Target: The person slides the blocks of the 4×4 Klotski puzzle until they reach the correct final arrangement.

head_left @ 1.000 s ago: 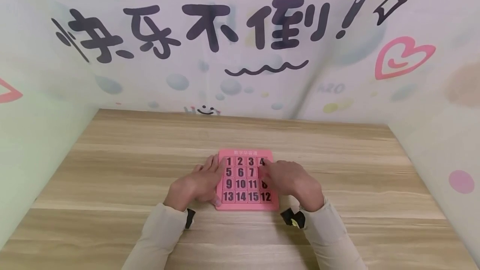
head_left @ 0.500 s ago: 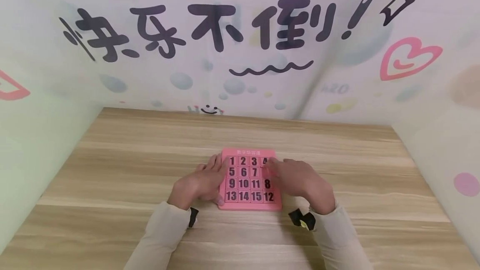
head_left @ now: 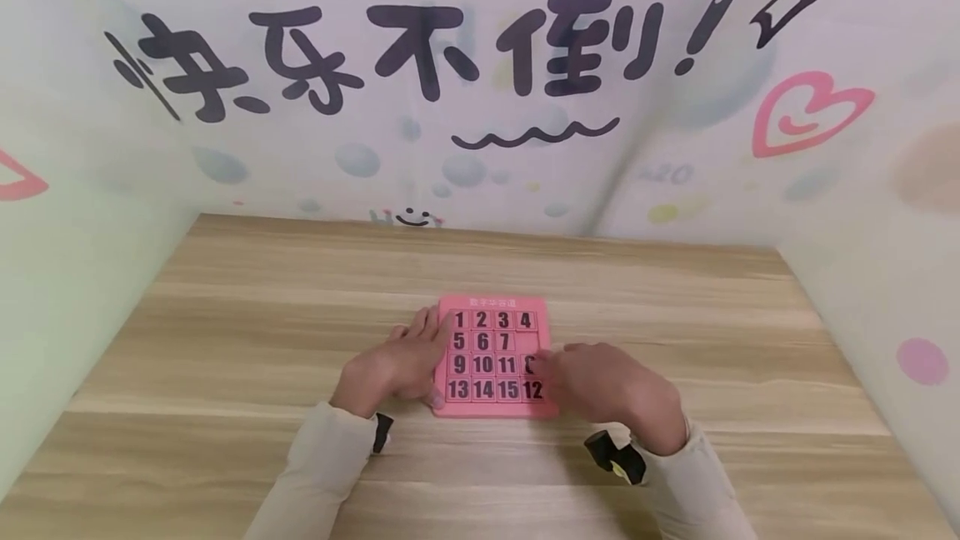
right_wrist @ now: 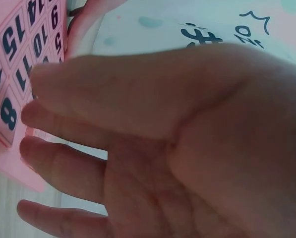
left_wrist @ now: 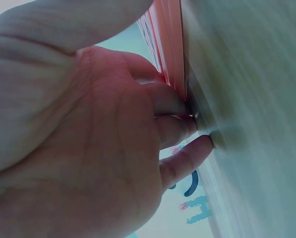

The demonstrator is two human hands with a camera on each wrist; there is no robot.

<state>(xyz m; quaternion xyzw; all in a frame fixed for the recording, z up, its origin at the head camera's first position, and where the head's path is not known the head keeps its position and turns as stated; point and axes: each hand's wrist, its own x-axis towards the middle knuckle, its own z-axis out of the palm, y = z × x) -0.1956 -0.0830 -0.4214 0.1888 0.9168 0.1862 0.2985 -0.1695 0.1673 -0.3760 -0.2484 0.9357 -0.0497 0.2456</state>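
Note:
A pink number sliding puzzle [head_left: 495, 411] lies flat on the table. Its top row reads 1 to 4, and the vacant slot [head_left: 528, 342] is at the right end of the second row, after 7. Directly below that slot sits the 8 tile [right_wrist: 8, 116], with 12 under it. My left hand [head_left: 401, 367] rests along the puzzle's left edge, thumb near the lower corner; in the left wrist view some fingertips touch the table. At the right edge, my right hand [head_left: 603, 382] has its fingertips at the 8 tile, fingers loosely extended.
The wood-grain table [head_left: 300, 273] extends around the puzzle on all sides. A printed white backdrop [head_left: 480, 173] with black characters stands behind it, with pale side walls left and right. A black wrist device [head_left: 617, 457] sits at the right cuff.
My right hand has moved down and a little right, from beside the 4 tile to the 8 tile, uncovering the 4 and the vacant slot. The left hand stays at the puzzle's edge.

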